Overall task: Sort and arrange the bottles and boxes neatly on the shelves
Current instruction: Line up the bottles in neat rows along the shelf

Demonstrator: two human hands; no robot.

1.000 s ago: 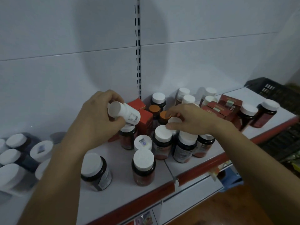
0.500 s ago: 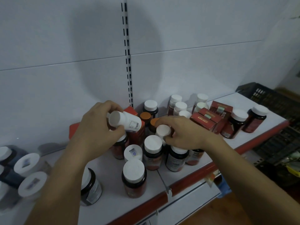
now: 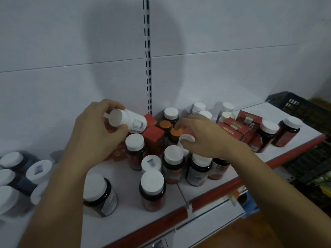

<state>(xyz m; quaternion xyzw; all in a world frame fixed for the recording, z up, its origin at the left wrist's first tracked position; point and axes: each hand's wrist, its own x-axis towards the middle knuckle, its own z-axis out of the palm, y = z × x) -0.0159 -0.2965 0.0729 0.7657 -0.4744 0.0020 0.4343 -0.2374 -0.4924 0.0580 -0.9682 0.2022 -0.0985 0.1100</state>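
My left hand (image 3: 93, 133) grips a small white bottle (image 3: 128, 120) lying on its side above the shelf, cap toward me. My right hand (image 3: 204, 138) curls round another small white bottle (image 3: 186, 138) in the middle of the cluster, most of its body hidden under my fingers. Around them stand several dark bottles with white caps (image 3: 172, 163), two orange-capped bottles (image 3: 176, 133) and red boxes (image 3: 153, 138) on the white shelf (image 3: 125, 221).
More red boxes (image 3: 238, 127) and dark bottles (image 3: 266, 138) stand at the right. White-capped dark jars (image 3: 10, 165) crowd the left end. A red strip (image 3: 232, 183) edges the shelf front. A black crate (image 3: 304, 111) sits at far right.
The view shifted slightly. My right hand has closed further round the small white bottle in the cluster. My left hand keeps holding its bottle in about the same place.
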